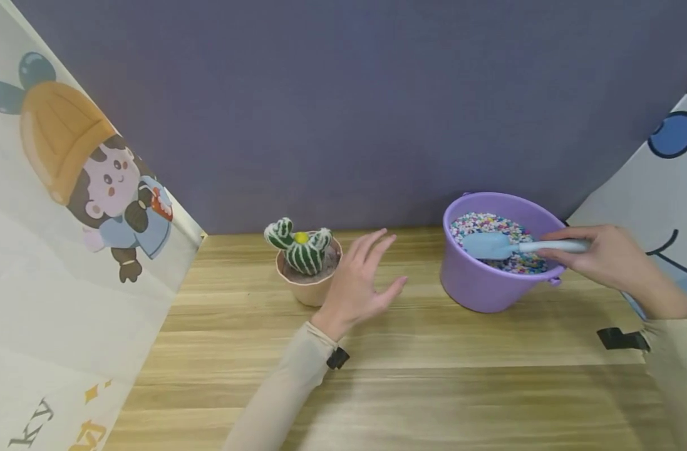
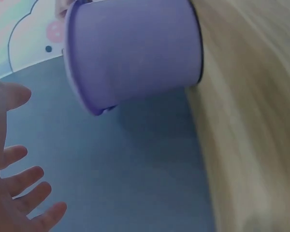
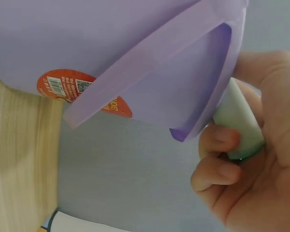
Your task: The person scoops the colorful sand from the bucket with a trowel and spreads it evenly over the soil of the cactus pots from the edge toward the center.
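My right hand [image 1: 614,260] grips the pale handle of a light blue toy shovel [image 1: 486,246] at the right rim of a purple bucket [image 1: 478,291]. The shovel's blade lies over small multicoloured beads [image 1: 484,222] inside the bucket. In the right wrist view, fingers curl round the handle's end [image 3: 239,121]. My left hand [image 1: 354,282] is held with its fingers spread, between the bucket and a potted toy cactus [image 1: 305,255], overlapping the pot's right side. Nothing is in that hand, and the left wrist view shows its fingers apart from the bucket [image 2: 135,48].
Everything stands on a wood-grain table [image 1: 411,401] against a dark grey-blue back wall [image 1: 343,113]. A white side panel with a cartoon figure [image 1: 112,175] rises on the left, and another printed panel [image 1: 676,163] on the right. The bucket's handle [image 3: 150,63] hangs down its side.
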Motion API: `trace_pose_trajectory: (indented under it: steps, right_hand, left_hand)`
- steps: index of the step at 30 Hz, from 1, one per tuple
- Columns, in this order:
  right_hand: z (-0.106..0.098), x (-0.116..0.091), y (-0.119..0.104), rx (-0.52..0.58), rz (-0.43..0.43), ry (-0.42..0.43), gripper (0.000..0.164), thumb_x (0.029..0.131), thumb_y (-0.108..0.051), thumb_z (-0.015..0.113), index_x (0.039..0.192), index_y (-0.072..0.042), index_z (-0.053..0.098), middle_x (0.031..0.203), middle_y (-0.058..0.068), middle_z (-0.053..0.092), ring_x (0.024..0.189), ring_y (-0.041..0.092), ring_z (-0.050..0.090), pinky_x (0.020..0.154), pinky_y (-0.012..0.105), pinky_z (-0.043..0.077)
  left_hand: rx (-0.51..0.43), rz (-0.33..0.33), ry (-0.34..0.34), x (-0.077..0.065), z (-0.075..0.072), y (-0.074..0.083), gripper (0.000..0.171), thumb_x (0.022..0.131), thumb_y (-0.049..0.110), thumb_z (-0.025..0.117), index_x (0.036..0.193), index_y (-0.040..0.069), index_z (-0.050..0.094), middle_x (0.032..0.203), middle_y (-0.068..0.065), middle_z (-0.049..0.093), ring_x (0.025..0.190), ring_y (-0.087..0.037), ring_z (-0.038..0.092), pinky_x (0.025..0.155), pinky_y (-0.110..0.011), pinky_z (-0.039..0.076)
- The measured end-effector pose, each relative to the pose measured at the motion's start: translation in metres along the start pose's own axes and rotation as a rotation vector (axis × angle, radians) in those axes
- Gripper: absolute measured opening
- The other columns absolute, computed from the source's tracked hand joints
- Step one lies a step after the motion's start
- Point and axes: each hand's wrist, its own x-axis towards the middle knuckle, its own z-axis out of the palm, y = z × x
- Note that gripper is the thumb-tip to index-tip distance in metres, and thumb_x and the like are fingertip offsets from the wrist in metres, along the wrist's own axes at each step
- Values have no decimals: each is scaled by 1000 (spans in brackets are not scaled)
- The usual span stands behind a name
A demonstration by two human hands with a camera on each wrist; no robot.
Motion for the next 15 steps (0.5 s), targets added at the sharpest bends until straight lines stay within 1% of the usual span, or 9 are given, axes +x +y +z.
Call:
trace_pose_trajectory:
  steps: [2, 5, 8, 9, 12, 15]
  right_hand:
    - [0, 0, 1, 15, -1, -3, 45, 82, -36, 92, 111, -2, 82, 95, 23, 78, 73, 9, 50, 59, 22, 38]
    - [-1, -1, 3, 28, 8, 10, 44, 82, -35, 93, 111, -3, 83, 96, 24, 79, 72, 6, 49, 58, 22, 38]
    - [-1, -1, 3, 31, 21, 6, 44, 83, -36, 93, 111, -4, 83, 97, 23, 79, 72, 4, 49, 59, 22, 38]
    - [-1, -1, 3, 31, 13, 4, 43, 83, -35, 92, 110, -3, 83, 96, 22, 79, 72, 4, 49, 59, 22, 38]
    - [-1, 1, 2, 28, -7, -10, 41, 84, -36, 91, 109, -4, 83, 93, 18, 79, 73, 3, 49, 59, 21, 38]
    - [0, 2, 0, 33, -22, -10, 38, 84, -36, 91, 107, -5, 84, 93, 16, 80, 73, 1, 51, 60, 21, 40]
  left_hand:
    - [-55, -43, -50, 3, 8, 1, 76, 98, 49, 70, 159, 13, 46, 164, -10, 49, 152, -29, 46, 128, -49, 40]
    - [-164, -132, -125, 8, 21, 4, 76, 99, 50, 68, 162, 16, 42, 167, -7, 45, 154, -26, 43, 127, -51, 39]
    - [-261, -218, -179, 16, 32, 8, 76, 100, 52, 66, 164, 21, 40, 169, -2, 42, 157, -23, 39, 128, -53, 37]
    - [-287, -242, -190, 19, 36, 10, 75, 101, 52, 66, 164, 22, 40, 170, -1, 41, 157, -22, 39, 129, -53, 37]
    - [-340, -280, -208, 30, 46, 16, 75, 101, 54, 64, 164, 23, 40, 172, 0, 39, 159, -21, 37, 130, -52, 34]
    - [-391, -289, -213, 42, 53, 23, 75, 101, 56, 63, 164, 22, 41, 172, 1, 38, 159, -22, 37, 131, -51, 33]
